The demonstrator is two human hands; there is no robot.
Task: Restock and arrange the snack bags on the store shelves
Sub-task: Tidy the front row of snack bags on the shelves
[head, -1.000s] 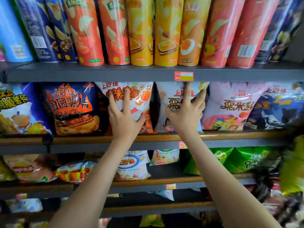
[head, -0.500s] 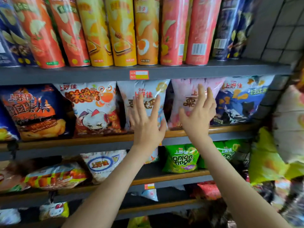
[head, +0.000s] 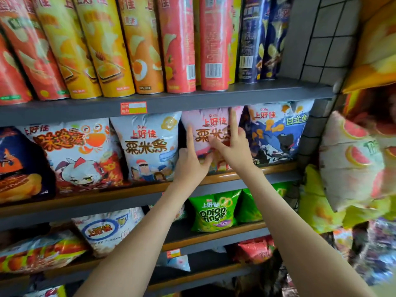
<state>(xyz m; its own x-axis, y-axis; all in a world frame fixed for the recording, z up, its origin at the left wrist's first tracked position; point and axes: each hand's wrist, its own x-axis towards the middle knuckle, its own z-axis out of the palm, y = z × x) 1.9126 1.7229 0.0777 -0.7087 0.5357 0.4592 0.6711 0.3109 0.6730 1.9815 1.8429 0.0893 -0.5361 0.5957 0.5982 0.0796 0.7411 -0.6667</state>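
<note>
Snack bag (head: 211, 123) pressed by both hands on store shelf (head: 278, 166)

The pink snack bag is stood upright on the middle shelf, between a pale blue bag (head: 147, 144) and a dark blue bag (head: 276, 133). Its front is touched by the left hand (head: 189, 161) and right hand (head: 236, 150), fingers straight and spread, nothing gripped.

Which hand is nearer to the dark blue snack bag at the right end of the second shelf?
Right. The right hand rests on the pink bag just left of the dark blue snack bag. The left hand is farther left, on the pink bag's left side.
</note>
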